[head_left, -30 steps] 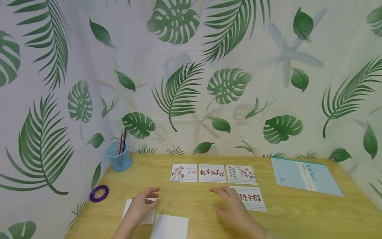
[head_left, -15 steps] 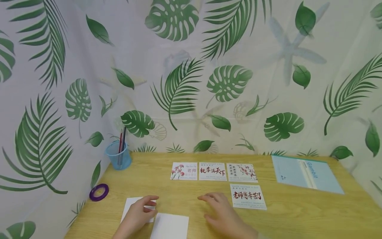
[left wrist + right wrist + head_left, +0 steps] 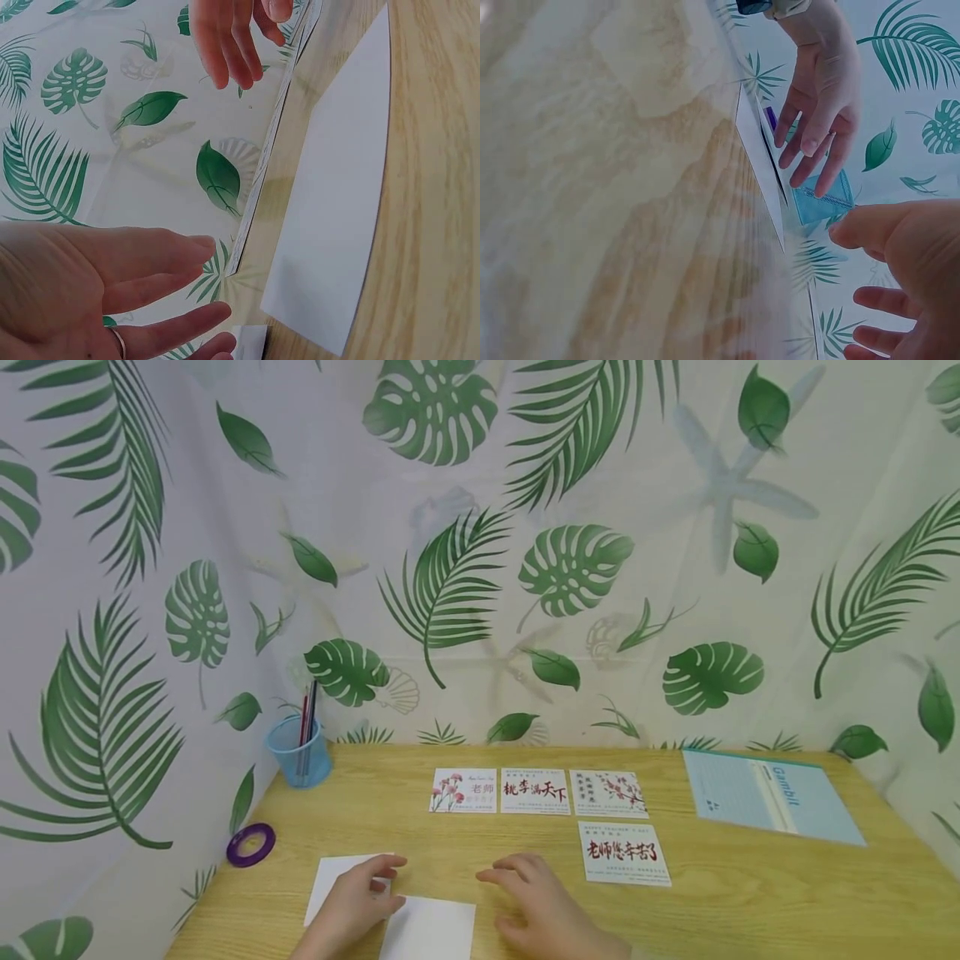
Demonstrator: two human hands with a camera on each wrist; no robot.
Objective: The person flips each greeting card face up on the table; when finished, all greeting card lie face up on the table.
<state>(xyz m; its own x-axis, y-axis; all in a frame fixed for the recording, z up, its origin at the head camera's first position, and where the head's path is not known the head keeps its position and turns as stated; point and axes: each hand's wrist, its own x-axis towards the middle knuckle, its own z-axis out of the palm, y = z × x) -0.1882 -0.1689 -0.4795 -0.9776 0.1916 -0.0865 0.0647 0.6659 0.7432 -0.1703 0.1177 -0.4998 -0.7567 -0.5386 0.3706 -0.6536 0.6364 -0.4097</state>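
Note:
My left hand [image 3: 356, 900] hovers over a blank white card [image 3: 330, 878] at the lower left, fingers loosely bent and holding nothing. Beside it lies a second blank white card [image 3: 431, 929], nearer the front. To the right of that card is my right hand [image 3: 536, 906], fingers relaxed and apart, nothing between them. In the left wrist view the left hand [image 3: 127, 289] is spread above the table next to a white card [image 3: 334, 187]. The right wrist view has the right hand [image 3: 900, 277] with its fingers parted, off the table.
Three printed cards [image 3: 535, 792] form a row at the back, with another printed card [image 3: 625, 853] below the rightmost. A blue Gambit booklet [image 3: 772, 797] lies at right. On the left are a blue pen cup [image 3: 300, 760] and a purple tape roll [image 3: 251, 845].
My right hand has moved left and down, off the lower printed card, and closer to the front white card. My left hand has shifted slightly down.

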